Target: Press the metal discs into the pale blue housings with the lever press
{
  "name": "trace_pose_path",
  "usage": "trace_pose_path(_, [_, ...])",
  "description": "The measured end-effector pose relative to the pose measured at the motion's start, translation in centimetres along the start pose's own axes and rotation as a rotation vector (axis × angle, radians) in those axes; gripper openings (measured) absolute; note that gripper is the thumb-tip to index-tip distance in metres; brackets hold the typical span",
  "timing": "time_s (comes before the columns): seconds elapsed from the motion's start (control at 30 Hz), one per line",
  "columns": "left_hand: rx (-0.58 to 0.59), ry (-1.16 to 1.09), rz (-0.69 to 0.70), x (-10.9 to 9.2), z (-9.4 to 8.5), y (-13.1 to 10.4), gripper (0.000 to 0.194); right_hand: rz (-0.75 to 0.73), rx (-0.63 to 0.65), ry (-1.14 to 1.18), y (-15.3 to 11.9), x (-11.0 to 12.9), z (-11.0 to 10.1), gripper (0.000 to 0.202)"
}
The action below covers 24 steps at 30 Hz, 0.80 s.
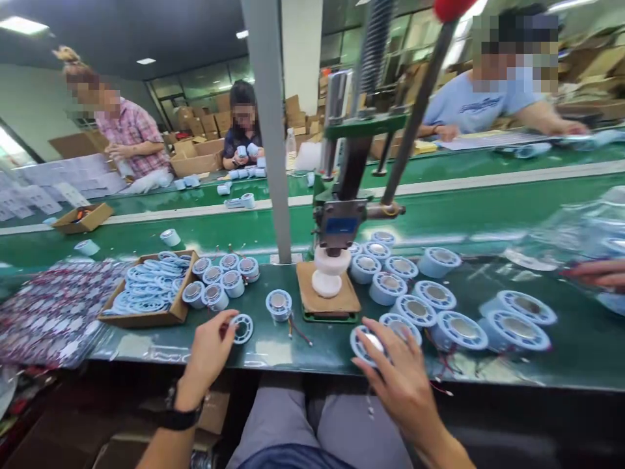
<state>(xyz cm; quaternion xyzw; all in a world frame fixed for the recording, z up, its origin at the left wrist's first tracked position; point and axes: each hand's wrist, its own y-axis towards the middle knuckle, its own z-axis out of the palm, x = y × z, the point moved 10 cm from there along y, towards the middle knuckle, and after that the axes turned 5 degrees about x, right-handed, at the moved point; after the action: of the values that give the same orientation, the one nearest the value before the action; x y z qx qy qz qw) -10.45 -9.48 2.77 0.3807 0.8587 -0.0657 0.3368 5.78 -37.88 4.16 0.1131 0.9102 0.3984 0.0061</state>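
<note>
Head view: a worker's left hand pinches a pale-blue ring near the green bench's front edge, as the right hand grips a silver-centered canister; 1 wired canister stands between them, left of a press.

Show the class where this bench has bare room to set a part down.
Bare bench lies before the press, between the lone cylinder and right hand; also the near-edge strip below the ring box. Crowded: right of the press, packed with cylinders.
</note>
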Motion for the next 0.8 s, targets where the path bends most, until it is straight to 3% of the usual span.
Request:
trace_pose_path(0.13, [-0.137, 0.112, 0.101, 0.6, 1.6, -0.5, 0.034, -0.113, 0.026, -0.143, -0.5, -1.3, -0.4, 0.026])
trace_pose_path(0.4, [0.127, 0.19, 0.234, -0.7, 3.6, -1.0, 0.05, 0.043, 0.065, -0.358, -0.8, -5.9, -1.0, 0.037])
trace_pose_path(0.6, [0.069, 0.233, 0.167, -0.5, 4.0, -0.9, 0.057, -0.048, 0.036, -0.409, -0.1, -7.8, -1.4, 0.042])
trace_pose_path(0.73, [0.078, 0.236, 0.169, -0.8, 4.1, -1.0, 0.061, -0.053, 0.02, -0.292, 0.4, -9.2, -1.3, 0.036])
trace_pose_path(0.8, [0.08, 0.231, 0.152, -0.8, 3.9, -0.9, 0.062, -0.07, 0.015, -0.232, 0.2, -10.0, -1.1, 0.043])
